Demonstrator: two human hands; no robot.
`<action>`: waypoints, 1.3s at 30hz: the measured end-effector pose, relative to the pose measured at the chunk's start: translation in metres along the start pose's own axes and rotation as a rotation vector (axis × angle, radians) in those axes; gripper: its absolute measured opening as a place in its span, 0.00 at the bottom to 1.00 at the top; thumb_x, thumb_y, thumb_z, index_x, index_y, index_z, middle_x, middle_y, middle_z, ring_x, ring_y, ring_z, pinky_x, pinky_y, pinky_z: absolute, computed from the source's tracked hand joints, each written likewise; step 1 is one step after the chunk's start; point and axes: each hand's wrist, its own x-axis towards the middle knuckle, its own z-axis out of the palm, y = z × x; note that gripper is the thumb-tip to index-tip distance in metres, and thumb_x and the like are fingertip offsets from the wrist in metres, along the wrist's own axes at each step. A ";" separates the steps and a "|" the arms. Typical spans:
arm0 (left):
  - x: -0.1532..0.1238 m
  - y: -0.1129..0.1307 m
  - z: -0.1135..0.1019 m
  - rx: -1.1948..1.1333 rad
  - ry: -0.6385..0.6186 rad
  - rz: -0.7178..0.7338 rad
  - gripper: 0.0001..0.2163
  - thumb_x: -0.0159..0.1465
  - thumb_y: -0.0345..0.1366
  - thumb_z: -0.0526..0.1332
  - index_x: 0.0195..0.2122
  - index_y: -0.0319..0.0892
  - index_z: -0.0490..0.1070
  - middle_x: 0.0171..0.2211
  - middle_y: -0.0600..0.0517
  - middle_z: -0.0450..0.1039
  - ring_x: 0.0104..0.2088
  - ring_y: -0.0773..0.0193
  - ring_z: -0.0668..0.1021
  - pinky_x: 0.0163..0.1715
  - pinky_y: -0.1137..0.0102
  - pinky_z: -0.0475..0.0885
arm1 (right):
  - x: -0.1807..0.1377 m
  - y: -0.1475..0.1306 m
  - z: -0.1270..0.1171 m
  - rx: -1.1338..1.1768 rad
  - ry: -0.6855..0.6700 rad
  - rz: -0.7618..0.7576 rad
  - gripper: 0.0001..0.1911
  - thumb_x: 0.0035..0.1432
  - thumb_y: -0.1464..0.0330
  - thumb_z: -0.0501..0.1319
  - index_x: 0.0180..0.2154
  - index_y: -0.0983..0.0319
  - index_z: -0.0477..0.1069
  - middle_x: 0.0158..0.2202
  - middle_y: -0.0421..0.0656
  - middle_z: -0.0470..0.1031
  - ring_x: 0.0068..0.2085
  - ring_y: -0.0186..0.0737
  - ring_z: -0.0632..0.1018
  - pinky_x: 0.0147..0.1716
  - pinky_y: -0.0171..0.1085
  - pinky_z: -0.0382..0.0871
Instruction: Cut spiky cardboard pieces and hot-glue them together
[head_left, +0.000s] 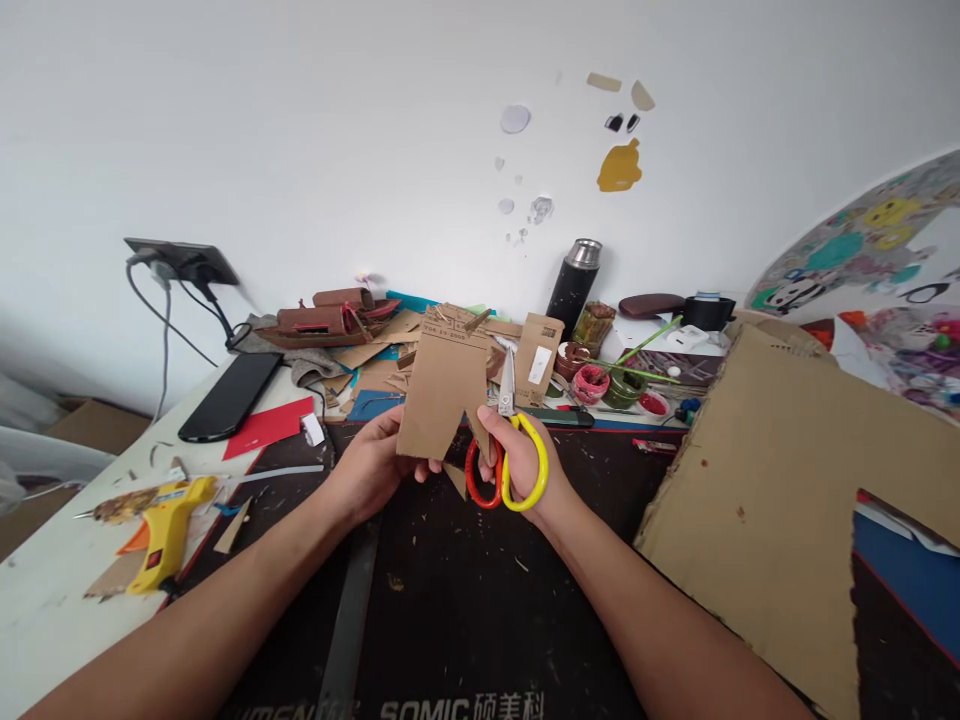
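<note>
My left hand point(371, 465) is closed on the lower edge of a brown cardboard piece point(442, 385), holding it upright above the dark mat. My right hand point(517, 462) grips a pair of scissors point(508, 450) with one red and one yellow handle loop. The blades point up beside the right edge of the cardboard piece, at a notch cut in its bottom. A small cardboard offcut point(454, 478) shows just under the hands.
A large cardboard sheet point(772, 510) lies on the right. A yellow glue gun point(163, 532) rests at the left, near a black phone point(231, 394) and red paper point(268, 427). Cardboard scraps, a black flask point(574, 283) and paint pots crowd the back of the table. A black cutting mat point(465, 600) covers the middle.
</note>
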 end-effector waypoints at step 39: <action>-0.014 -0.004 0.019 0.454 0.184 0.245 0.15 0.60 0.44 0.75 0.24 0.44 0.74 0.20 0.53 0.74 0.19 0.64 0.74 0.20 0.70 0.68 | -0.015 0.010 0.015 -0.054 -0.115 0.059 0.29 0.54 0.40 0.70 0.28 0.57 0.67 0.15 0.33 0.67 0.15 0.36 0.71 0.15 0.33 0.65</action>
